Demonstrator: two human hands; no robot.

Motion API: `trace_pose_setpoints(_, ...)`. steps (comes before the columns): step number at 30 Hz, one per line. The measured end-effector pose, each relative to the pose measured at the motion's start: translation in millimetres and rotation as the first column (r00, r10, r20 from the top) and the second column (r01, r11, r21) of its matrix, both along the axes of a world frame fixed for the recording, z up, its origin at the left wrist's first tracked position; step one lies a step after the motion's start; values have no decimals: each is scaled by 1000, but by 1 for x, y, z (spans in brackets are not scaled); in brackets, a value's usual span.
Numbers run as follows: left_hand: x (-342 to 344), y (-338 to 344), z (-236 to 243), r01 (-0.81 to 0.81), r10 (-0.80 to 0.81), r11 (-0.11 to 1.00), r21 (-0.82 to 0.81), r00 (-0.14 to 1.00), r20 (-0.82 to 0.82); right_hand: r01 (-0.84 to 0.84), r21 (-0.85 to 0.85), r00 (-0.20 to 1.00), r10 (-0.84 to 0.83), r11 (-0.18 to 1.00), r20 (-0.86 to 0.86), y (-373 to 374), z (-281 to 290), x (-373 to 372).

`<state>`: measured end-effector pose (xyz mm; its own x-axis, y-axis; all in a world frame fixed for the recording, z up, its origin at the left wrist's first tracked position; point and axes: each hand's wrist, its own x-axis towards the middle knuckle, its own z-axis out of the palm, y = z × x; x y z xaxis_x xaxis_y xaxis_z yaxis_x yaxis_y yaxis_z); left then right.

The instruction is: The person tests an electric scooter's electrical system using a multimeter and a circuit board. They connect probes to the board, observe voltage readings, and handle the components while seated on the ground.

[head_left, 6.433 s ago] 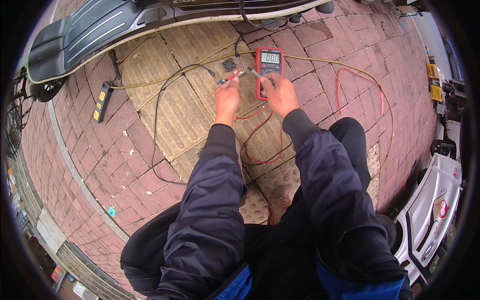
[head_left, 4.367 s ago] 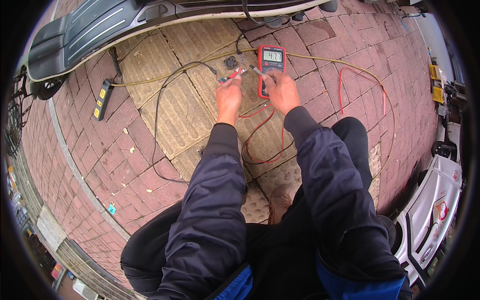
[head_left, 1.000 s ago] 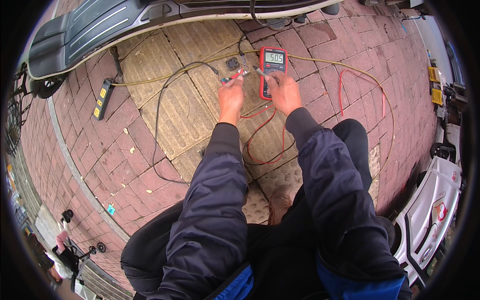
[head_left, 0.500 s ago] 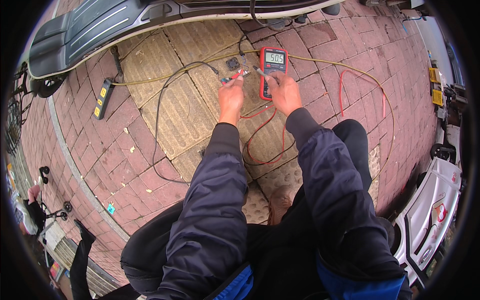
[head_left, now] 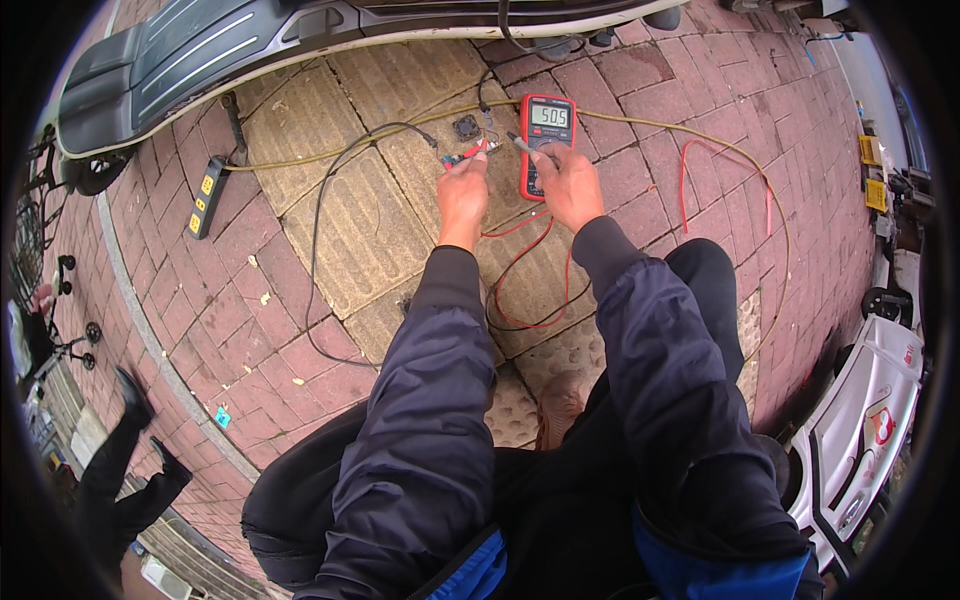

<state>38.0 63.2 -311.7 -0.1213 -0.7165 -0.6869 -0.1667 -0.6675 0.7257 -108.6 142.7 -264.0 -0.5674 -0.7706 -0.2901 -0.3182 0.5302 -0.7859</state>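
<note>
My left hand (head_left: 463, 203) pinches a red test probe (head_left: 469, 156), its tip by some small wire ends (head_left: 489, 145) on the tiles. In my right hand (head_left: 571, 188) is a dark grey test probe (head_left: 522, 145), pointing left toward the same spot. A red multimeter (head_left: 549, 118) with a lit grey display lies just beyond the right hand, which covers part of its dial. Red and black leads (head_left: 551, 228) loop down between my forearms. Just past the left hand sits a small black square fan-like part (head_left: 466, 127); a black cable (head_left: 313, 250) ends beside that hand.
A black power strip (head_left: 207, 198) with yellow sockets lies on the left. From it a yellowish cable (head_left: 640, 120) crosses to the right. A scooter (head_left: 200, 60) stands along the far edge, another white vehicle (head_left: 860, 430) at right. A loose red wire (head_left: 684, 180) lies on the bricks.
Both hands, the probes and the multimeter stay in place. At the lower left, a walking person's dark legs have come further into view and a wheeled cart has moved.
</note>
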Motion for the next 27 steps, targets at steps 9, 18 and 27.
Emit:
trace_pose_setpoints(9,0,0,-1,-8,8,1000,7,1000,-22,5,-9,1000,-5,1000,-2,0,-2,0)
trace_pose_setpoints(18,-1,0,-2,24,-24,1000,20,999,-25,-4,-15,1000,4,1000,17,0,-1,0)
trace_pose_setpoints(27,-1,0,1,29,-28,999,26,999,-29,-4,11,1000,4,1000,18,1,0,0)
